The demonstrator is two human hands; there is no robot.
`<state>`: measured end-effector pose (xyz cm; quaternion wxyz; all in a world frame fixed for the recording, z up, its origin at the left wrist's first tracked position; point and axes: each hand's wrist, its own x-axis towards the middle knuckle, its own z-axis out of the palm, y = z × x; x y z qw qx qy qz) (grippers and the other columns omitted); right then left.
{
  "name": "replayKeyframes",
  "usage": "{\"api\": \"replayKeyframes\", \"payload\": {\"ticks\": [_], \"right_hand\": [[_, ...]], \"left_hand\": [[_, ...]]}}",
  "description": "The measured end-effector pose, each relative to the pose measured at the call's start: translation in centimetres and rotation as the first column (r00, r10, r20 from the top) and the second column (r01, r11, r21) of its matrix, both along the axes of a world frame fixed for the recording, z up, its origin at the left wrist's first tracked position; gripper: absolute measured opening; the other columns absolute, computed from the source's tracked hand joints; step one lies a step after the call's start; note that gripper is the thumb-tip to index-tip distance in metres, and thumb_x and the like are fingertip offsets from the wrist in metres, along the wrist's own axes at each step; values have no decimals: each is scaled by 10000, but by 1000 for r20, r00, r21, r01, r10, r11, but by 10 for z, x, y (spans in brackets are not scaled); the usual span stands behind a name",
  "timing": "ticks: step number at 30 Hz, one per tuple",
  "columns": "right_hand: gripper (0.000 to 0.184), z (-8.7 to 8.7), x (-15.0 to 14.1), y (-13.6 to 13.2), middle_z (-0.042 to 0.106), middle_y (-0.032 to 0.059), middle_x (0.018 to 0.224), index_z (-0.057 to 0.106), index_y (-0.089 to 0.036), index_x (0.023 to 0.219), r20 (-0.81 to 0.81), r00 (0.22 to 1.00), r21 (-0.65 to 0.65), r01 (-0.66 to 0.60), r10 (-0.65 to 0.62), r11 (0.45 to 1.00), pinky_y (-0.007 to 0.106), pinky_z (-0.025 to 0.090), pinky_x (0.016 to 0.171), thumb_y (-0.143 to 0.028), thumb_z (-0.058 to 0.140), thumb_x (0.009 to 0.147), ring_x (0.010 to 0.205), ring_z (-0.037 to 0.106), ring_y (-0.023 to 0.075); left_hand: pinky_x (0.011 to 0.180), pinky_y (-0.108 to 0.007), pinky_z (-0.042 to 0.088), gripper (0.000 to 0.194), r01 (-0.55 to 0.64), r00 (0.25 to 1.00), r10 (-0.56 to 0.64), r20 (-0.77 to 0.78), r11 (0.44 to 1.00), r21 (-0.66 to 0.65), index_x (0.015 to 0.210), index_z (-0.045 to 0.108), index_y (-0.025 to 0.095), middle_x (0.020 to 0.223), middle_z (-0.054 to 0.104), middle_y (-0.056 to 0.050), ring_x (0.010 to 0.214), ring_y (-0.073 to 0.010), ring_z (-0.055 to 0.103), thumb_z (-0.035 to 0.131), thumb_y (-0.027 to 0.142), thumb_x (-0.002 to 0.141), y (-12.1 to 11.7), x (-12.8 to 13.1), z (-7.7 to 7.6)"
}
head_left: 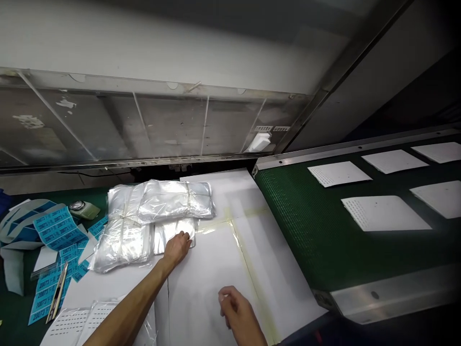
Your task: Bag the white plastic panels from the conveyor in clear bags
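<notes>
My left hand [177, 248] lies on a small pile of silvery plastic bags [173, 234], its fingers closed over their edge. Two larger bundles of clear plastic bags, tied with string, sit beside it: one [175, 201] at the back and one [122, 245] to the left. My right hand [236, 307] hangs low over a white work board [207, 269], fingers loosely curled around nothing I can see. Yellowish tape lines cross the board.
A green conveyor belt [345, 226] with several white perforated sheets runs to the right behind a steel edge. Blue printed label sheets [59, 228], a green-and-silver device [84, 209] and a pen lie left. Perforated sheets [68, 327] lie lower left. A metal-framed panel stands ahead.
</notes>
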<state>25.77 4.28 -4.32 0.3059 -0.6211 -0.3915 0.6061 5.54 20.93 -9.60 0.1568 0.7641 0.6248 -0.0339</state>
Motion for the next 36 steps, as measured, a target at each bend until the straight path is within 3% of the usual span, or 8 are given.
{"api": "replayKeyframes", "payload": {"ticks": [11,16,19,28,36], "right_hand": [[310,-28,-15,-12,490,-40,572,562,-207,842,67,997,-30,-24,26,999,216,284,429,-497,467,788,435,375,92],[258,-27,-17,-13,497,-39,577,567,-211,848,100,993,-37,-52,55,998,206,294,436,-444,472,795,450,392,91],[247,-25,-17,-14,504,-38,587,564,-211,850,108,992,-46,-56,61,997,205,300,447,-431,465,803,463,403,92],[252,-4,-19,-12,502,-33,615,563,-206,854,63,996,-62,-61,65,996,205,333,499,-435,468,813,539,408,103],[237,-19,-19,-16,529,-35,642,574,-225,892,25,996,-25,-82,83,996,203,346,520,-430,471,833,567,435,104]], "left_hand": [[721,-352,488,242,47,999,-46,21,999,-19,951,576,143,885,604,-29,769,-154,582,487,359,890,7,-3,-9],[766,-381,477,260,45,997,-44,57,999,-23,995,564,146,946,597,-44,849,-178,578,497,370,881,5,-1,-12],[741,-365,478,253,19,996,-13,94,998,-58,948,575,142,884,603,-31,796,-165,580,505,375,876,8,-2,-14],[731,-348,483,272,-13,944,55,324,991,-130,861,599,144,825,623,-16,751,-149,591,485,389,888,12,-27,-8],[725,-349,487,229,-143,866,201,458,977,-159,868,588,141,825,614,-15,751,-150,588,534,363,863,15,-26,-12]]}}
